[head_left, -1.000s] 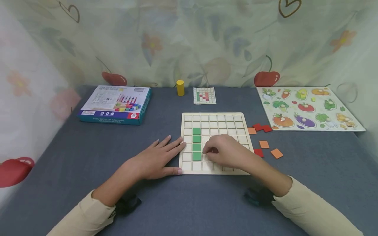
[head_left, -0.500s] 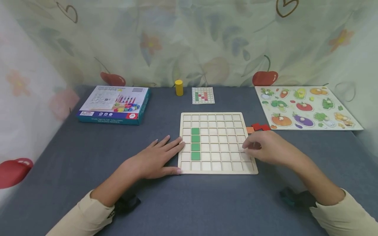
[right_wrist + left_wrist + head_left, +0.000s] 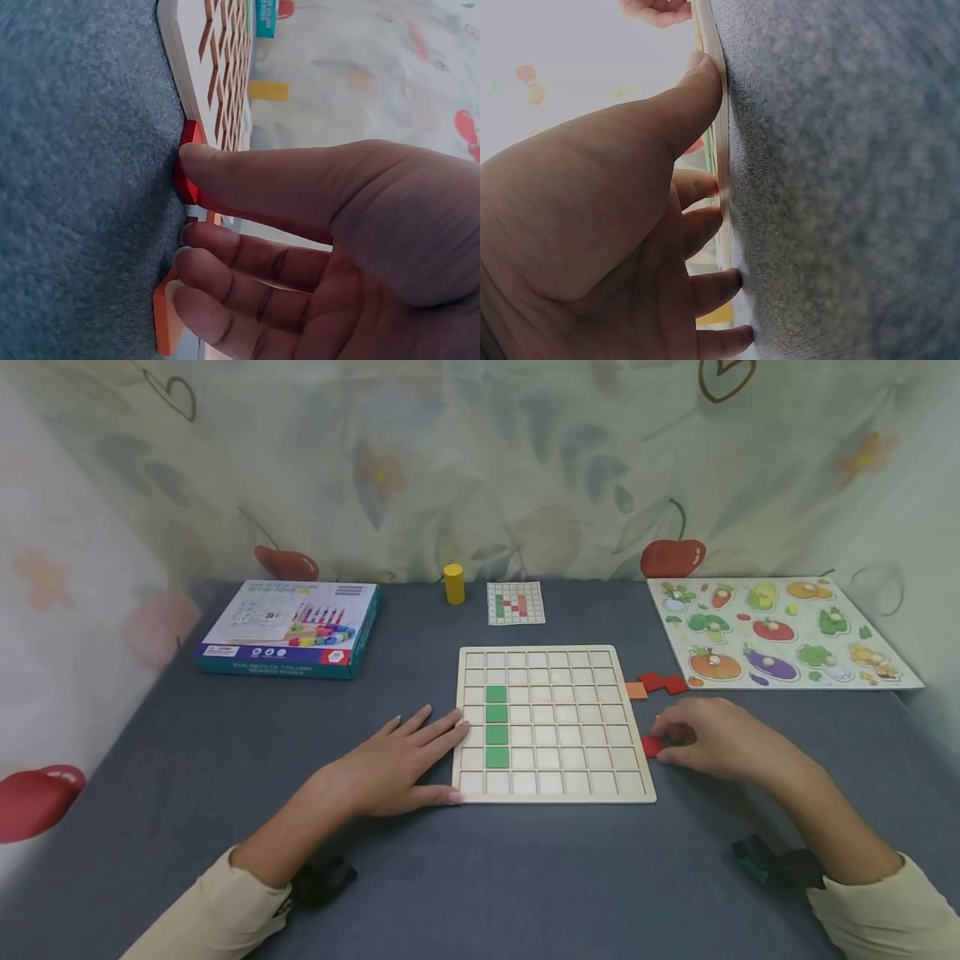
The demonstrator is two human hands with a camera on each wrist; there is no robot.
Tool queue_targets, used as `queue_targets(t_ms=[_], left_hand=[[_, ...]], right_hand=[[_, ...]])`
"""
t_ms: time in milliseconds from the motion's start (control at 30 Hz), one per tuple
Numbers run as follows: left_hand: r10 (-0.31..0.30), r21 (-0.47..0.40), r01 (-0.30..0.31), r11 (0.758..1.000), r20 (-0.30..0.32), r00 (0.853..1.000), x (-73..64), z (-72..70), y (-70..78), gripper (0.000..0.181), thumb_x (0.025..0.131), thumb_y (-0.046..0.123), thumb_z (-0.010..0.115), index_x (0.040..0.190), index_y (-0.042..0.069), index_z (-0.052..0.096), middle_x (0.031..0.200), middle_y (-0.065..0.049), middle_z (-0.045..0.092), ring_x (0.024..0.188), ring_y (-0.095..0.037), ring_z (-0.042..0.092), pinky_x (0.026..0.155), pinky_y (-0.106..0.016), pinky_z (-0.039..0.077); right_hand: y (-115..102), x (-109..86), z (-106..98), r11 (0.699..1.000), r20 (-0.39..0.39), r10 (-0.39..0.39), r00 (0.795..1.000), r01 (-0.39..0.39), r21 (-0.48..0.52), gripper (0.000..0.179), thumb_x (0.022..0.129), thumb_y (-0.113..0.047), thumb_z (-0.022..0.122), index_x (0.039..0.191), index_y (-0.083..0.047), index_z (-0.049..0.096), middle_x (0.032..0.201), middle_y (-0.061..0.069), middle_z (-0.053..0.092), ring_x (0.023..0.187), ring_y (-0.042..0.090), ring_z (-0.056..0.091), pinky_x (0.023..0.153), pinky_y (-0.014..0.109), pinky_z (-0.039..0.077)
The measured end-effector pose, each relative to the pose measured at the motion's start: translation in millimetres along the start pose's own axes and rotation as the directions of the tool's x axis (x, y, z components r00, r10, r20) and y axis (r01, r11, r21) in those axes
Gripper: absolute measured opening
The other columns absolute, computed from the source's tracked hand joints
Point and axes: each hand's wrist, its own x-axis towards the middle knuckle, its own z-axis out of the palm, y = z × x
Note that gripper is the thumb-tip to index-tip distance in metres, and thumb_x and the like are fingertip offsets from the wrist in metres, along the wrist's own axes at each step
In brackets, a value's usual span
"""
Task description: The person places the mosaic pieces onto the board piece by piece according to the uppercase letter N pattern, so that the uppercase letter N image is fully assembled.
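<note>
A pale wooden grid board (image 3: pixel 555 797) lies on the table with several green square tiles (image 3: pixel 497 735) in one column near its left side. My left hand (image 3: pixel 397 764) lies spread at the board's left edge, its fingertips on the rim; the left wrist view shows its thumb (image 3: pixel 697 97) against the board's side. Just off the right edge, my right hand (image 3: pixel 708 739) pinches a red square tile (image 3: pixel 651 746) between thumb and index finger. In the right wrist view the thumb covers part of that red tile (image 3: pixel 187 169), and an orange tile (image 3: pixel 166 319) lies by the other fingers.
More red tiles (image 3: pixel 663 682) and an orange tile (image 3: pixel 636 691) lie right of the board. Behind it are a small printed grid card (image 3: pixel 516 603) and a yellow cylinder (image 3: pixel 453 584). A boxed set (image 3: pixel 288 627) lies back left, a vegetable puzzle board (image 3: pixel 780 635) back right.
My right hand has moved right from the board's middle, beside the green column, to the red tile past the right edge. My left hand stays in place.
</note>
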Motion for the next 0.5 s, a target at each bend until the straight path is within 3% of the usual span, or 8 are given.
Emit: queue_targets(t_ms=[300, 500], left_hand=[[-0.009, -0.002, 0.009, 1.000, 0.007, 1.000, 0.5, -0.4, 0.9, 0.091, 0.092, 0.069, 0.052, 0.163, 0.026, 0.014, 0.168, 0.004, 0.006, 0.152, -0.034, 0.002, 0.116, -0.062, 0.011], [-0.002, -0.004, 0.002, 1.000, 0.008, 1.000, 0.7, -0.5, 0.6, 0.090, 0.092, 0.069, 0.052, 0.163, 0.026, 0.014, 0.168, 0.003, 0.006, 0.152, -0.034, 0.002, 0.116, -0.062, 0.012]], right_hand=[[-1.6, -0.5, -0.5, 0.994, -0.026, -0.012, 1.000, 0.015, 0.104, 0.018, 0.080, -0.012, 0.085, 0.086, -0.015, 0.068, 0.078, -0.007, 0.062, 0.071, 0.013, 0.056, 0.067, 0.036, 0.049], [1.2, -2.5, -6.4, 0.979, -0.024, -0.004, 1.000, 0.009, 0.205, 0.015, 0.083, -0.009, 0.082, 0.087, -0.015, 0.069, 0.078, -0.006, 0.063, 0.071, 0.015, 0.058, 0.064, 0.032, 0.051]])
